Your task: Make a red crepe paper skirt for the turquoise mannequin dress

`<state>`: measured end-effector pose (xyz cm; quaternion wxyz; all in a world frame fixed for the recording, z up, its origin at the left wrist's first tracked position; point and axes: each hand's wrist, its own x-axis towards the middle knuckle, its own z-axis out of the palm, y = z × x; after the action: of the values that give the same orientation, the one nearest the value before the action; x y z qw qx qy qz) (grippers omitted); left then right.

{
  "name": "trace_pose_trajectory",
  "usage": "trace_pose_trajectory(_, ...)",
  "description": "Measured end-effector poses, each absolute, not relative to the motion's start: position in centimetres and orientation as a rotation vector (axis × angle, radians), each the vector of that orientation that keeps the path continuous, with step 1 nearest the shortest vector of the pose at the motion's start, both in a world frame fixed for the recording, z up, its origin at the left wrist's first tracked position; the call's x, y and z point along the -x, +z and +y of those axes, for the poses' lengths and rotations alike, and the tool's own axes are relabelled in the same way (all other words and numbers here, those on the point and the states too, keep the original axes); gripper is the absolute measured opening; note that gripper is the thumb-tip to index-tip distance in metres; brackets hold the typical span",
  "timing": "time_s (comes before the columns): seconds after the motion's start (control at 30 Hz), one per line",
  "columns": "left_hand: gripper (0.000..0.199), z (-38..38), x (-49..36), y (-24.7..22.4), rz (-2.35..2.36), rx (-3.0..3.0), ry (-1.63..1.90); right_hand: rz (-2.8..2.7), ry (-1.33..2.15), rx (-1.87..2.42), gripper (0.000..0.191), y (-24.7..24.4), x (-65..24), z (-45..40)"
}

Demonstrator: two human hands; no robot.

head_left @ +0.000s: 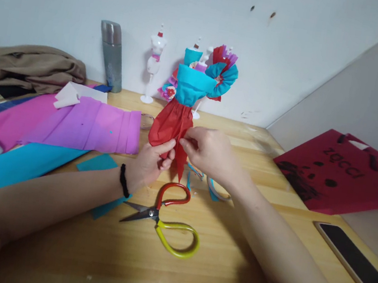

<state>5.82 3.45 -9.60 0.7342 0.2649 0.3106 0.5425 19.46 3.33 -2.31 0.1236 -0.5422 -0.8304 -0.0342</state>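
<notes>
Between my hands is a small doll dress of crepe paper, with a blue top (pixel 195 87) and a gathered red skirt (pixel 167 124). It is on a mini mannequin, whose white neck pokes out above the top. My left hand (pixel 156 158) is closed on the lower left of the skirt, thumb on top. With fingertips pinched, my right hand (pixel 205 149) holds the skirt's right edge, where a pointed strip of red paper hangs down. Just below the hands lie scissors (pixel 153 213), blades apart, with one red and one yellow handle.
Several dressed mannequins and a bare white one (pixel 154 65) stand by the wall, near a grey flask (pixel 111 60). Purple crepe paper (pixel 87 125), blue paper (pixel 19 172) and a brown cloth (pixel 35 67) lie left. A red bag (pixel 345 173) and a phone (pixel 352 263) are right.
</notes>
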Motion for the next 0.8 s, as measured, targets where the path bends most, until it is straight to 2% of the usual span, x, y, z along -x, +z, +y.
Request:
trace_pose_trajectory(0.23,0.022,3.6,-5.5,-9.9,0.623,-0.600,1.125,-2.403,-0.081,1.643,0.022,-2.4,-19.8,3.9)
trace_pose_trajectory(0.53,0.027,4.0,-5.3,-10.1,0.634,-0.617,1.123,-2.126,-0.069,1.555,0.002,-2.8,-20.9,5.3)
trace_pose_trajectory(0.7,0.026,4.1,-5.2,-10.3,0.623,-0.601,1.109,-2.103,0.073,1.581,0.018,-3.2,-21.3,6.2)
trace_pose_trajectory(0.8,0.026,4.0,-5.2,-10.1,0.622,-0.599,1.105,-2.108,-0.031,1.585,0.023,-3.5,-21.6,6.5)
